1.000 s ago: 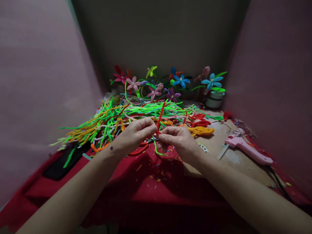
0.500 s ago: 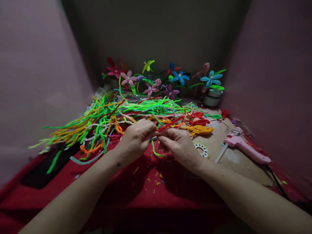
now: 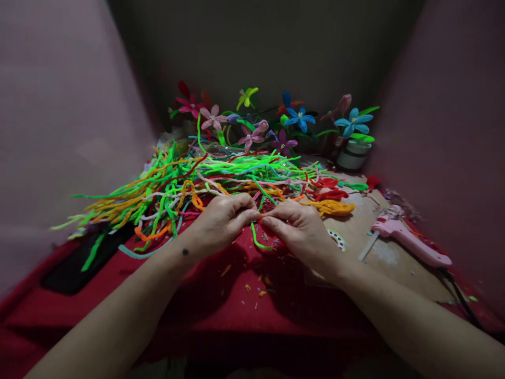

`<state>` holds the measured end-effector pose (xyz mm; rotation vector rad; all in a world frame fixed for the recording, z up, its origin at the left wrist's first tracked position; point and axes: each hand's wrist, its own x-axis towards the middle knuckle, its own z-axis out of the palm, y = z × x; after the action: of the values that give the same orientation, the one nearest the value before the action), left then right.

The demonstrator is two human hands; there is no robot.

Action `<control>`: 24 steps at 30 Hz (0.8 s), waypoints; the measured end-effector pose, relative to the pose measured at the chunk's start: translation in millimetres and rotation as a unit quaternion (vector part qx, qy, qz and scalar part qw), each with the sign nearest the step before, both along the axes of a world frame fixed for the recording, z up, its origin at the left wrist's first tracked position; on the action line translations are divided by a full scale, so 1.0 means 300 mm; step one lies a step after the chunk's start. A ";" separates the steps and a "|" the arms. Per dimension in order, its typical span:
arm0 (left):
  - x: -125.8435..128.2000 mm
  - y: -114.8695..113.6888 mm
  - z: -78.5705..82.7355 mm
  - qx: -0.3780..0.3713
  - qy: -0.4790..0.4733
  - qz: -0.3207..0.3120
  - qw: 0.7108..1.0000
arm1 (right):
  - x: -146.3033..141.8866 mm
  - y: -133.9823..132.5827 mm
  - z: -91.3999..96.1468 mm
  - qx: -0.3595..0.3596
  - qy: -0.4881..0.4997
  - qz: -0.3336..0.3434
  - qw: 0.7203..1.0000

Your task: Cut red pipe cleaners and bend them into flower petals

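Note:
My left hand (image 3: 224,218) and my right hand (image 3: 298,226) meet fingertip to fingertip above the near side of the table. Both are closed in a pinch. A little of a red pipe cleaner (image 3: 260,219) shows between the fingertips; the fingers hide the rest of it. Just below them lies a short curved green pipe cleaner (image 3: 259,242). Behind my hands spreads a heap of loose pipe cleaners (image 3: 244,167) in green, orange, white and red. Bundled orange pipe cleaners (image 3: 335,208) lie beyond my right hand.
A pink glue gun (image 3: 410,242) rests on a cardboard sheet (image 3: 389,268) at right, near a white perforated disc (image 3: 337,238). Pipe-cleaner flowers (image 3: 300,120) and a jar (image 3: 354,155) stand at the back. A black flat object (image 3: 74,268) lies left on the red cloth (image 3: 221,310).
The red length that stuck out up and right from my fingers is now mostly hidden. My fingertips remain close together. The whole view has shifted slightly.

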<state>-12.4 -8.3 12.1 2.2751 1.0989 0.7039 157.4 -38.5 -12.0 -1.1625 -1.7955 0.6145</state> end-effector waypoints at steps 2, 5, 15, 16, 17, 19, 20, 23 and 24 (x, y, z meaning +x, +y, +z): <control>0.002 -0.001 0.002 -0.026 -0.020 0.012 0.999 | 0.001 0.009 -0.002 -0.132 0.085 0.030 0.987; 0.010 -0.005 0.006 -0.093 -0.061 0.035 0.993 | 0.003 0.023 -0.009 -0.256 0.162 0.063 0.951; 0.029 -0.024 0.001 -0.299 -0.154 0.066 0.940 | -0.016 0.021 -0.019 -0.263 0.220 0.042 0.938; 0.034 -0.025 -0.003 -0.295 -0.160 0.068 0.940 | -0.019 0.020 -0.021 -0.264 0.222 0.043 0.938; 0.040 -0.025 -0.007 -0.291 -0.169 0.070 0.939 | -0.023 0.018 -0.023 -0.264 0.226 0.043 0.937; 0.050 -0.024 -0.015 -0.278 -0.185 0.079 0.939 | -0.032 0.015 -0.028 -0.261 0.238 0.042 0.935; 0.055 -0.023 -0.019 -0.268 -0.189 0.081 0.941 | -0.036 0.013 -0.031 -0.261 0.247 0.043 0.932; 0.062 -0.020 -0.029 -0.240 -0.192 0.092 0.947 | -0.042 0.012 -0.036 -0.272 0.270 0.058 0.922; 0.063 -0.020 -0.032 -0.234 -0.193 0.096 0.948 | -0.042 0.012 -0.036 -0.280 0.276 0.061 0.918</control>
<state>6.5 -14.2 2.6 1.5670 1.1539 0.8187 144.9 -34.8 -22.9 -1.0857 -1.2349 1.4426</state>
